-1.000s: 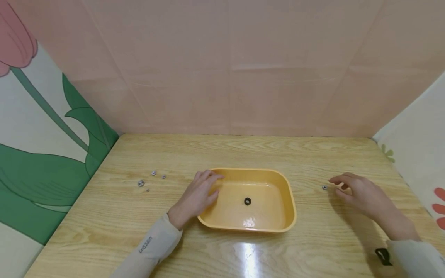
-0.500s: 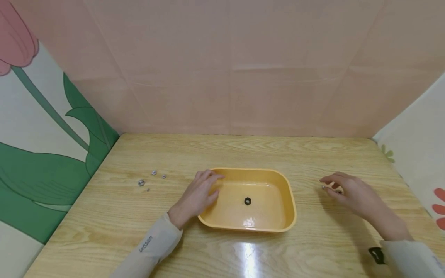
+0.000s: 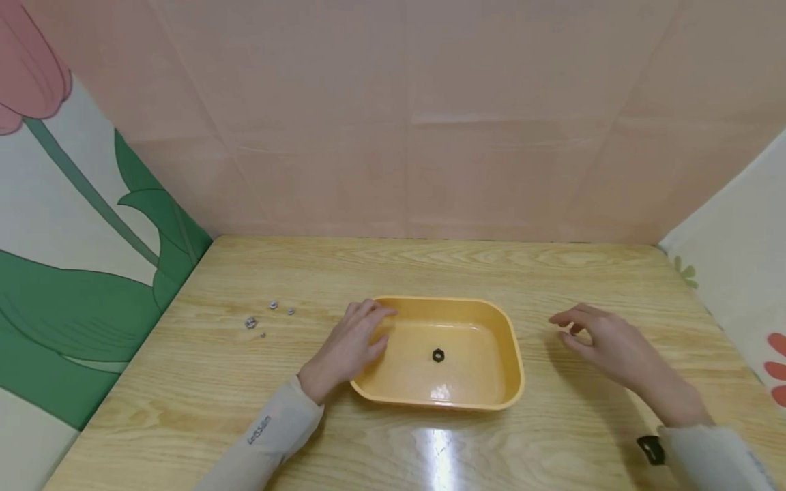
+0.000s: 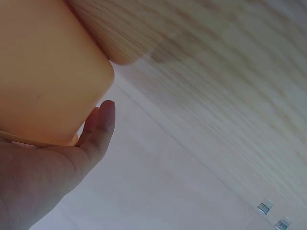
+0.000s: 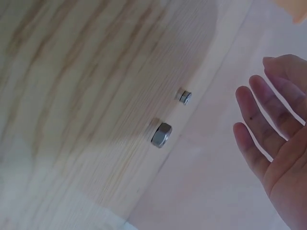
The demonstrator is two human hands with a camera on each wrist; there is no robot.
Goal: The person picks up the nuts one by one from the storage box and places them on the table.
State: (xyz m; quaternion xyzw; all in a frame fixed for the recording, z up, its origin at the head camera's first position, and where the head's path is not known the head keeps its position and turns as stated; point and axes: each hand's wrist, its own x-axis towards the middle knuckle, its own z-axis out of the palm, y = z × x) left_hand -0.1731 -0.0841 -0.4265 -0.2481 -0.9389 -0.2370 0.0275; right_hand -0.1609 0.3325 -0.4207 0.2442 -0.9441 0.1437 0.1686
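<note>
My left hand (image 3: 344, 348) holds the left side of a yellow plastic tray (image 3: 514, 354), thumb over the inside. In the left wrist view its fingers (image 4: 103, 127) curl beside the tray's outer wall (image 4: 53, 76). A black hex nut (image 3: 439, 355) lies on the tray's floor. To the right of the tray, my right hand (image 3: 604, 344) hovers low over the table with loosely bent fingers and nothing visible in them. The right wrist view shows a larger silver hex nut (image 5: 161, 135) and a smaller silver nut (image 5: 185, 97) on the wood; the hand hides them in the head view.
Several small silver nuts lie on the left of the wooden table (image 3: 344, 266), the largest nut (image 3: 250, 322) nearest the left edge. A pink wall (image 3: 405, 136) closes the back. A black object (image 3: 651, 450) shows beside the right sleeve.
My right hand has moved left over the silver nuts, toward the tray; the nut seen by its fingertips is now hidden. The left hand and tray have stayed put.
</note>
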